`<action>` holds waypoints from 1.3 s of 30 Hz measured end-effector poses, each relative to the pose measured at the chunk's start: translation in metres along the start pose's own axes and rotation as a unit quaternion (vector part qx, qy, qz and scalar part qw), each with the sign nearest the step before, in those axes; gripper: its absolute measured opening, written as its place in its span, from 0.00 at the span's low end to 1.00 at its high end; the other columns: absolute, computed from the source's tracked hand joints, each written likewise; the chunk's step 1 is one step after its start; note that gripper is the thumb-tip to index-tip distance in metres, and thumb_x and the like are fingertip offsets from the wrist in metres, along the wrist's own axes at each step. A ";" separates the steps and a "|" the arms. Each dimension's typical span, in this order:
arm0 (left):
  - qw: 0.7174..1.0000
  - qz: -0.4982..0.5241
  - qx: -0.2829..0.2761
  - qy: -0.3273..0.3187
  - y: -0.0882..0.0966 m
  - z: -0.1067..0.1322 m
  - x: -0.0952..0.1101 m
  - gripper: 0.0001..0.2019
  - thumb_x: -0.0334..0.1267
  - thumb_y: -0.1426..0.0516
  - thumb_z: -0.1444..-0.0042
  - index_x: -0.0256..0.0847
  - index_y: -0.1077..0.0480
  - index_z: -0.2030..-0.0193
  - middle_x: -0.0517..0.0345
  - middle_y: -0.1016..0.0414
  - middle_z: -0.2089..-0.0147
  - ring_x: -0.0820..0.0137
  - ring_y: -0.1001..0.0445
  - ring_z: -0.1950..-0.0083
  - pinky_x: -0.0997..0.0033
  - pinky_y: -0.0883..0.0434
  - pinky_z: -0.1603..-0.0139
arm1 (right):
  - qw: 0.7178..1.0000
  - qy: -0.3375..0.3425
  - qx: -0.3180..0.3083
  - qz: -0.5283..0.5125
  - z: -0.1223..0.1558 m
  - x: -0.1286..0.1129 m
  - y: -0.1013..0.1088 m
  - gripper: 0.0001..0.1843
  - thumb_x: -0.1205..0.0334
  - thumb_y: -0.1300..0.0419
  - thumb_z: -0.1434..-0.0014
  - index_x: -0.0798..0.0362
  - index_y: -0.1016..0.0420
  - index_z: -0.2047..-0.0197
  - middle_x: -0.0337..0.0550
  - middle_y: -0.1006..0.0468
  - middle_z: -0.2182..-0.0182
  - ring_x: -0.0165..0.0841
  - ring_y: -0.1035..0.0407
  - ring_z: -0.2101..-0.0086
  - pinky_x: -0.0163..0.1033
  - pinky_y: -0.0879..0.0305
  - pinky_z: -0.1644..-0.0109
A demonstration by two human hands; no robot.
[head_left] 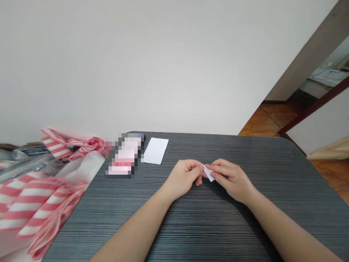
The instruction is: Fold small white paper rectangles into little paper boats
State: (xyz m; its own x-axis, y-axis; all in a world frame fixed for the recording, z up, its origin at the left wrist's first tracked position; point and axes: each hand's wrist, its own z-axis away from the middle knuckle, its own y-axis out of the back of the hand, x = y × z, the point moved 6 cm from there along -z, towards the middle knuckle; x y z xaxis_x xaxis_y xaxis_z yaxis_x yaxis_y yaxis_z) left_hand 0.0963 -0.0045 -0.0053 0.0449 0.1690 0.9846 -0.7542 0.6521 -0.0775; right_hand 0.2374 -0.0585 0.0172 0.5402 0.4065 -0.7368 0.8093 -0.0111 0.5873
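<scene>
A small folded piece of white paper [208, 173] is held between my two hands, a little above the dark table. My left hand [185, 177] pinches its left corner between thumb and fingers. From the other side, the thumb and fingers of my right hand [231, 178] grip the paper's right edge. Fingers cover part of the paper, so its full folded shape is hidden. To the left of my hands lies a stack or sheet of white paper [156, 151], flat on the table.
The dark wood-grain table [261, 160] meets a white wall [174, 65] at the back. A blurred-out rectangular object [125, 154] lies at the far left of the tabletop. Pink-and-white striped cloth [32, 200] and clear plastic bags are heaped beyond the left edge.
</scene>
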 end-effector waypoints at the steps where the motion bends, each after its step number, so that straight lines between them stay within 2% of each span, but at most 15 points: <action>1: 1.000 0.005 -0.003 -0.002 0.000 0.000 0.000 0.14 0.42 0.44 0.40 0.35 0.24 0.70 0.59 0.29 0.80 0.74 0.34 0.77 0.75 0.37 0.72 | 1.000 0.000 0.002 0.001 0.000 0.000 0.000 0.17 0.63 0.44 0.33 0.42 0.22 0.44 0.44 0.22 0.60 0.35 0.26 0.61 0.39 0.30 0.57; 7: 1.000 -0.029 -0.001 -0.003 0.001 0.000 -0.001 0.16 0.45 0.45 0.39 0.35 0.24 0.69 0.59 0.29 0.79 0.74 0.33 0.77 0.75 0.37 0.71 | 1.000 -0.001 0.000 0.002 0.000 0.000 -0.001 0.16 0.62 0.44 0.33 0.43 0.21 0.46 0.44 0.22 0.61 0.34 0.26 0.62 0.39 0.30 0.57; 13: 0.999 -0.053 0.003 -0.002 0.001 0.000 0.000 0.16 0.44 0.46 0.38 0.36 0.25 0.70 0.60 0.29 0.79 0.74 0.33 0.76 0.75 0.36 0.71 | 1.000 -0.010 0.000 -0.001 0.000 0.003 -0.001 0.14 0.62 0.43 0.34 0.46 0.20 0.48 0.45 0.21 0.60 0.34 0.26 0.62 0.39 0.30 0.57; 18: 0.998 -0.056 0.009 -0.006 0.001 0.001 0.004 0.15 0.43 0.46 0.38 0.37 0.26 0.71 0.61 0.30 0.79 0.74 0.33 0.76 0.75 0.35 0.71 | 0.997 -0.057 0.034 -0.031 0.002 0.010 0.003 0.14 0.61 0.44 0.34 0.49 0.21 0.49 0.46 0.19 0.60 0.35 0.25 0.61 0.39 0.31 0.58; 23: 0.998 -0.060 0.014 -0.006 0.001 0.002 0.005 0.14 0.43 0.45 0.39 0.37 0.27 0.71 0.61 0.30 0.79 0.74 0.33 0.76 0.75 0.35 0.70 | 0.991 -0.122 0.033 -0.037 0.002 0.016 0.003 0.12 0.62 0.44 0.36 0.50 0.19 0.57 0.44 0.18 0.65 0.35 0.26 0.65 0.38 0.31 0.61; 27: 0.998 -0.060 0.018 -0.008 0.001 0.002 0.006 0.13 0.41 0.45 0.40 0.37 0.26 0.71 0.61 0.29 0.78 0.74 0.33 0.75 0.76 0.35 0.70 | 0.988 -0.146 0.033 -0.046 0.001 0.018 0.002 0.11 0.62 0.42 0.37 0.51 0.18 0.58 0.42 0.18 0.67 0.34 0.26 0.67 0.37 0.32 0.62; 39: 0.996 -0.089 0.021 -0.007 0.001 0.003 0.005 0.12 0.39 0.46 0.40 0.37 0.25 0.69 0.61 0.29 0.78 0.74 0.32 0.75 0.76 0.35 0.70 | 0.986 -0.158 0.034 -0.036 0.001 0.018 0.003 0.11 0.60 0.43 0.37 0.51 0.19 0.63 0.39 0.23 0.75 0.33 0.30 0.72 0.36 0.35 0.67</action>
State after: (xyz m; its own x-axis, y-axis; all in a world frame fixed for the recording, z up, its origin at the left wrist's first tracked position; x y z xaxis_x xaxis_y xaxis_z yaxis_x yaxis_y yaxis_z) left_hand 0.0933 -0.0051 0.0000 0.1723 0.0431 0.9841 -0.7620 0.6389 0.1054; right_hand 0.2494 -0.0521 0.0055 0.5172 0.1036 -0.8496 0.8559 -0.0589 0.5138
